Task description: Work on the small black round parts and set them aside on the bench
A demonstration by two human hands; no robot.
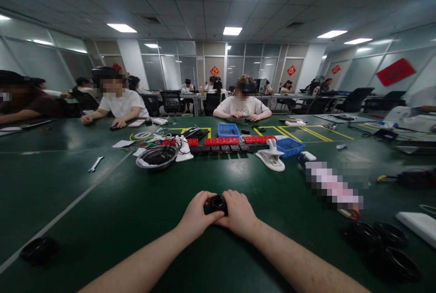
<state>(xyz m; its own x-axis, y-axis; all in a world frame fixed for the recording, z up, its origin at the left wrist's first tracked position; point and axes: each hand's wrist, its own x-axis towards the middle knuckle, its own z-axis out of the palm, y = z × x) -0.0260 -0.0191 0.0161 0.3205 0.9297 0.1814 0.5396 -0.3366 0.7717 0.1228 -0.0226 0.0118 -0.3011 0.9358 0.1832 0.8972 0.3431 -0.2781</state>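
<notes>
A small black ring-shaped part (pixel 218 203) with a round opening in its top is held just over the green table (pixel 146 202), in the middle of the view. My left hand (pixel 199 211) closes on its left side, the thumb lying across the near face. On the other side my right hand (pixel 238 209) wraps round it, fingers over the right edge. Its lower part is hidden by my thumbs. Similar larger black rings (pixel 398 261) lie at the lower right, and another black ring (pixel 39 250) lies at the lower left.
Ahead are a metal bowl of cables (pixel 139 162), a white clip stand (pixel 272 159), a blue tray (pixel 289 146) and red power strips (pixel 221 141). A wrench (pixel 96 164) lies left. A white box (pixel 417 227) sits right. Several people work across the table.
</notes>
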